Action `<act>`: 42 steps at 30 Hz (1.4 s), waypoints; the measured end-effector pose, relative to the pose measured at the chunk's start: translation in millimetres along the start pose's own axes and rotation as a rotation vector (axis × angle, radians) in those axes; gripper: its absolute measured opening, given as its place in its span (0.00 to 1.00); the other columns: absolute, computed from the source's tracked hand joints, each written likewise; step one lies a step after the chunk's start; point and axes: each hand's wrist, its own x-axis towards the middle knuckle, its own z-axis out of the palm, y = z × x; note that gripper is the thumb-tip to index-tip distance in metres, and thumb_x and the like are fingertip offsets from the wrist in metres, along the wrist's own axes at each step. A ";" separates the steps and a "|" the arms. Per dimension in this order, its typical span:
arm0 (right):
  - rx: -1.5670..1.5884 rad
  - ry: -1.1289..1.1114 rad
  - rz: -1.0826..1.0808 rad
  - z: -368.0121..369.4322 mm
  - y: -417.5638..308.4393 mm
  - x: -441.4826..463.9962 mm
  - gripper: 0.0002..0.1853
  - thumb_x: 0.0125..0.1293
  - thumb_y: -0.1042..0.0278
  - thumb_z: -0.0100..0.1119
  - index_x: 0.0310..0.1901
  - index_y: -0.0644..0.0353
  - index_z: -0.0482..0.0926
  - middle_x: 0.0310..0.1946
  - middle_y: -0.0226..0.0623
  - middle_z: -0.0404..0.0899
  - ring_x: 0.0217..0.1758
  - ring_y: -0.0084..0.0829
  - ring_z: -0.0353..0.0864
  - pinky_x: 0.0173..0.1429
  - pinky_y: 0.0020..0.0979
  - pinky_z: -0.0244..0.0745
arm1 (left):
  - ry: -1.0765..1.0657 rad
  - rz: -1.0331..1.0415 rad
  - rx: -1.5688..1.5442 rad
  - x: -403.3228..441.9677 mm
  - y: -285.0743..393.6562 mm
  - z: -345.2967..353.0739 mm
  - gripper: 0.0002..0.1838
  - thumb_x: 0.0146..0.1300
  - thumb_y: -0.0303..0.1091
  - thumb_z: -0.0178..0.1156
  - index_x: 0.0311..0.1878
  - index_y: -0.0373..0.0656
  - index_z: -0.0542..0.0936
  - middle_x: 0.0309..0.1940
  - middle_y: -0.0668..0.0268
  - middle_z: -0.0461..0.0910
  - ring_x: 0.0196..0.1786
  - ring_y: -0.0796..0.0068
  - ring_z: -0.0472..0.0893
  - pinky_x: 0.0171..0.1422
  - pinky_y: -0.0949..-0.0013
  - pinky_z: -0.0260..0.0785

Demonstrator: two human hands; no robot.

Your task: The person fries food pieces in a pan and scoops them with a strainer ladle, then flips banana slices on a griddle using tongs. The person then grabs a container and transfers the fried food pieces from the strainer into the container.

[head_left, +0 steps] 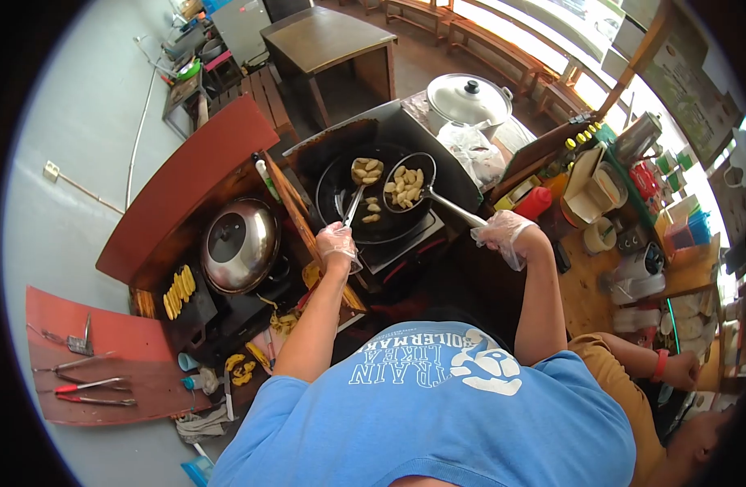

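Observation:
My left hand (338, 243), in a clear plastic glove, grips the handle of a metal spatula (353, 205). Its head is over a dark wok (328, 191) and carries several pale oval food pieces (366, 170). My right hand (507, 234), gloved the same way, is closed around the long handle of a round strainer (454, 209). The strainer's bowl is above the wok's right side, filled with the same kind of pieces (405, 188). A few loose pieces (372, 213) lie in the wok between the two tools.
Left of the wok sits a lidded pan (241, 245), beside several peeled bananas (179, 292). A lidded pot (469, 101) and a plastic bag (473, 154) stand beyond it. On the right, a counter (588, 276) holds a red bottle (534, 203). Another person (616, 369) is close on my right.

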 end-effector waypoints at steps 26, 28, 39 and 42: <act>0.447 -0.093 -0.058 53.3 46.7 21.0 0.12 0.55 0.60 0.67 0.26 0.60 0.79 0.16 0.27 0.71 0.16 0.22 0.70 0.22 0.28 0.66 | -0.065 0.552 1.187 -55.2 90.0 -92.5 0.11 0.58 0.29 0.59 0.40 0.42 0.88 0.37 0.49 0.86 0.41 0.49 0.86 0.51 0.56 0.78; 0.461 -0.101 -0.061 46.0 43.5 18.6 0.12 0.55 0.59 0.67 0.26 0.60 0.79 0.16 0.27 0.71 0.16 0.22 0.70 0.22 0.28 0.66 | -0.051 0.447 1.101 -58.4 75.6 -88.4 0.11 0.57 0.30 0.59 0.38 0.42 0.89 0.36 0.49 0.86 0.42 0.49 0.86 0.53 0.57 0.78; 0.438 -0.110 -0.154 1.1 31.1 -5.5 0.12 0.58 0.61 0.67 0.25 0.60 0.78 0.14 0.26 0.70 0.13 0.19 0.68 0.18 0.25 0.61 | -0.089 -0.114 0.216 -57.7 -4.1 -8.7 0.09 0.58 0.26 0.66 0.43 0.37 0.82 0.18 0.69 0.76 0.13 0.74 0.72 0.14 0.68 0.64; 0.354 -0.063 -0.142 -3.3 31.5 -14.6 0.14 0.56 0.59 0.67 0.23 0.60 0.78 0.14 0.27 0.71 0.13 0.21 0.69 0.19 0.26 0.62 | -0.057 -0.099 0.157 -50.3 -15.0 10.6 0.10 0.58 0.25 0.65 0.43 0.35 0.82 0.18 0.68 0.77 0.13 0.75 0.73 0.16 0.69 0.65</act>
